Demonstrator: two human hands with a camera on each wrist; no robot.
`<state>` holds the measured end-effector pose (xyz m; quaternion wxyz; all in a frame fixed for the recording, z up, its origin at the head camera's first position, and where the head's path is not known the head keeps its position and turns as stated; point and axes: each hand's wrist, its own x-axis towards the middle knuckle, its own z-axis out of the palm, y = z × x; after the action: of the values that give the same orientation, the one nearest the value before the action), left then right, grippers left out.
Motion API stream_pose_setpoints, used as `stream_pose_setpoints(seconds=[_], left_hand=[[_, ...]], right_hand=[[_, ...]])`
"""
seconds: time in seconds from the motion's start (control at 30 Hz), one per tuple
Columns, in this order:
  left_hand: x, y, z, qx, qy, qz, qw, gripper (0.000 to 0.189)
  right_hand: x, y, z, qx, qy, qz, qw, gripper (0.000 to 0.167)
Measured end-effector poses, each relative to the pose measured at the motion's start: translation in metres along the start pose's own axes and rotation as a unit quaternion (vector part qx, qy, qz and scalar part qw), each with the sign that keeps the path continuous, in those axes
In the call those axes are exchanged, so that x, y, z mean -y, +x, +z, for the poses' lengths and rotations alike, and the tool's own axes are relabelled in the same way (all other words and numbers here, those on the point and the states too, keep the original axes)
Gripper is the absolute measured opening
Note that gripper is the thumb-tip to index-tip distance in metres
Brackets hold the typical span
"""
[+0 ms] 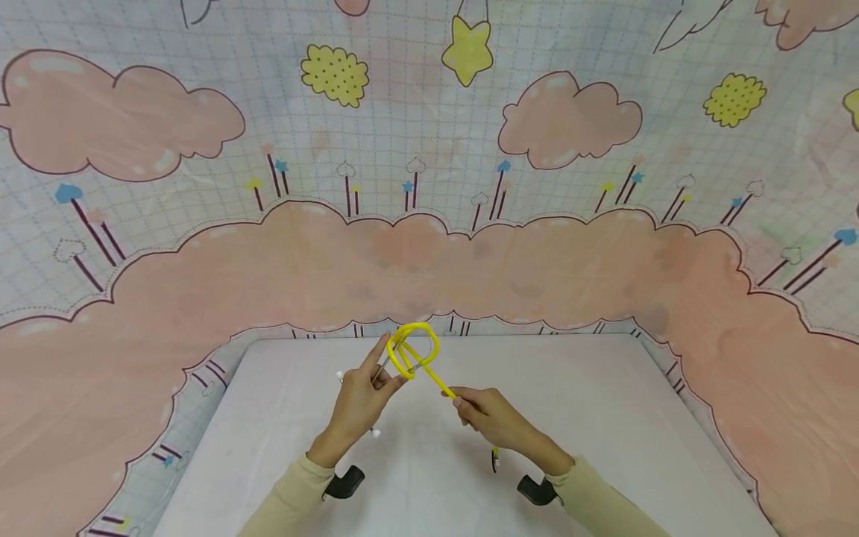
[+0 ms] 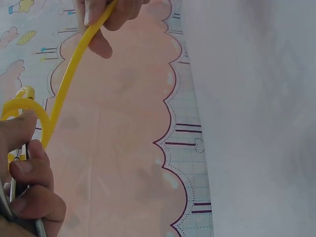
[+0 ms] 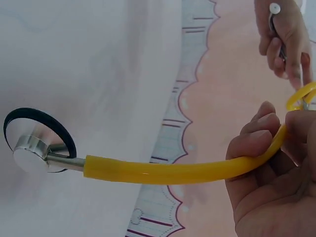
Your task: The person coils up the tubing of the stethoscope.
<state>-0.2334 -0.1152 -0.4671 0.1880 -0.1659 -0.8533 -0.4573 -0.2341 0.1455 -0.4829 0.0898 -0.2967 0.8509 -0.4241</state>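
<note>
A stethoscope with yellow tubing is held up over the table between both hands. My left hand grips its metal ear tubes, next to a loop of tubing. White ear tips stick out beside that hand. Lower down on the right, my right hand holds the tubing with curled fingers. Past it hangs the tube's end with the silver chest piece, rimmed in black. Part of the ear tubes is hidden behind the left fingers.
A white-covered table lies under both hands. Behind it and along its sides hangs a cloth printed with clouds and stars. Black wrist devices show below the sleeves.
</note>
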Motion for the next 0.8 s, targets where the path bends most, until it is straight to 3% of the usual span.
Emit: stream_pose_setpoints(seconds=[0.27,0.5,0.67,0.8], left_hand=[[0.001,-0.001,0.001,-0.011,0.004,-0.001,0.9999,0.08],[0.0,-0.002,0.002,-0.027,0.023,-0.005,0.9994,0.08],[0.0,-0.003,0.003,-0.029,0.037,-0.002,0.9989,0.08],[-0.002,-0.004,0.003,-0.021,0.046,0.007,0.9987,0.079]], right_hand=[[0.008,-0.006,0.002,0.022,0.007,0.019,0.9996,0.036],[0.024,-0.014,0.003,0.027,-0.086,-0.002,0.9959,0.034],[0.039,-0.019,-0.002,-0.004,-0.144,-0.039,0.9889,0.03],[0.047,-0.021,-0.009,-0.031,-0.153,-0.068,0.9854,0.025]])
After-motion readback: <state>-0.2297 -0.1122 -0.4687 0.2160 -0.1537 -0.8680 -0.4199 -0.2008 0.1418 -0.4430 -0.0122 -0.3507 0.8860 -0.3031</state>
